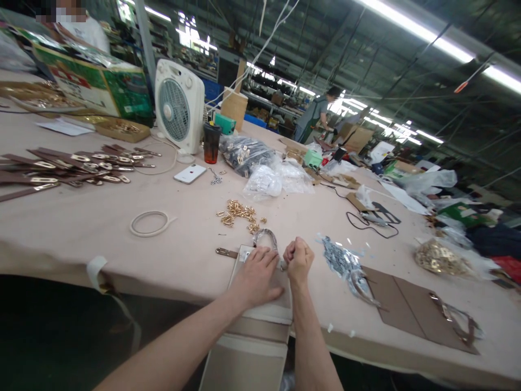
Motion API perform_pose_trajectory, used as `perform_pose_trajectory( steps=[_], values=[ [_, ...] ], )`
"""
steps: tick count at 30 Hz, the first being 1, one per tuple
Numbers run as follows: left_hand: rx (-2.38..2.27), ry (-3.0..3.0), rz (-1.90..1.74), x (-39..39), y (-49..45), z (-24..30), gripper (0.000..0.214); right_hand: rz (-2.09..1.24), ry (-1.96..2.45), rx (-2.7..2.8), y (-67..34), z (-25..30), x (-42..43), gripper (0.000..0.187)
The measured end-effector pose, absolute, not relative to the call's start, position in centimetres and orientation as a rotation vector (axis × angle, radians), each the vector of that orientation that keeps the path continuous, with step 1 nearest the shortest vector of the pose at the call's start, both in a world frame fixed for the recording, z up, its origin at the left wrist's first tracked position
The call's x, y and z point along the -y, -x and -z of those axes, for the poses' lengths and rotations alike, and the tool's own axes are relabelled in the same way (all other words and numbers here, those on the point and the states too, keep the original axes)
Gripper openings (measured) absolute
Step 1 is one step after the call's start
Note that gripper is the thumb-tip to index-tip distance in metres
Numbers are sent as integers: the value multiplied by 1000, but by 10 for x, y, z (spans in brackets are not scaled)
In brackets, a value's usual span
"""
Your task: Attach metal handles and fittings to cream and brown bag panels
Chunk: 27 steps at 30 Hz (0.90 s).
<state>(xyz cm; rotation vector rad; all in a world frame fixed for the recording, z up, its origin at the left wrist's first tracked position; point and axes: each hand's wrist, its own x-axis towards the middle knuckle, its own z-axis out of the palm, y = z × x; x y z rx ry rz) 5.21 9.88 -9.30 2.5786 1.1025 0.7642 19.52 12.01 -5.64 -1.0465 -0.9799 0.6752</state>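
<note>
A pale bag panel with a plastic-wrapped curved handle lies across the table's front edge, its lower part hanging over. My left hand rests flat on its upper part, fingers stretched towards the handle. Just right of the handle's base, my right hand is closed in a fist at the panel's edge. Whatever is inside that fist is hidden. A brown strap end with a metal fitting sticks out on the panel's left. Beyond the handle lies a loose pile of small gold fittings.
Left are a roll of tape and brown straps with buckles. Farther back stand a fan, a dark cup and a phone. Right lie silvery pieces and a brown bag panel. A person stands behind.
</note>
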Motion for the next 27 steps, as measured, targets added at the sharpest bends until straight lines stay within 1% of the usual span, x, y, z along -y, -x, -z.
perform_pose_trajectory(
  steps=[5,10,13,17,21,24,27],
  values=[
    [-1072,-2581,-781,-99,-52,93,74,-515,793,901,-194,49,-114,45],
    [-1086,-2564,-802,-99,-53,92,74,-627,960,939,-192,70,-115,47],
    [-1083,-2560,-804,-98,-52,93,77,-688,887,831,-199,78,-109,45],
    [-1069,-2552,-831,-99,-53,95,79,-658,759,657,-211,81,-91,43],
    [-1043,-2538,-892,-97,-51,91,85,-601,780,586,-217,89,-82,41],
    [-1050,-2508,-1002,-92,-46,87,78,-616,815,579,-219,95,-85,40],
    [-1185,-2407,-1092,-93,-38,85,63,-627,806,552,-221,97,-89,39]
  ],
)
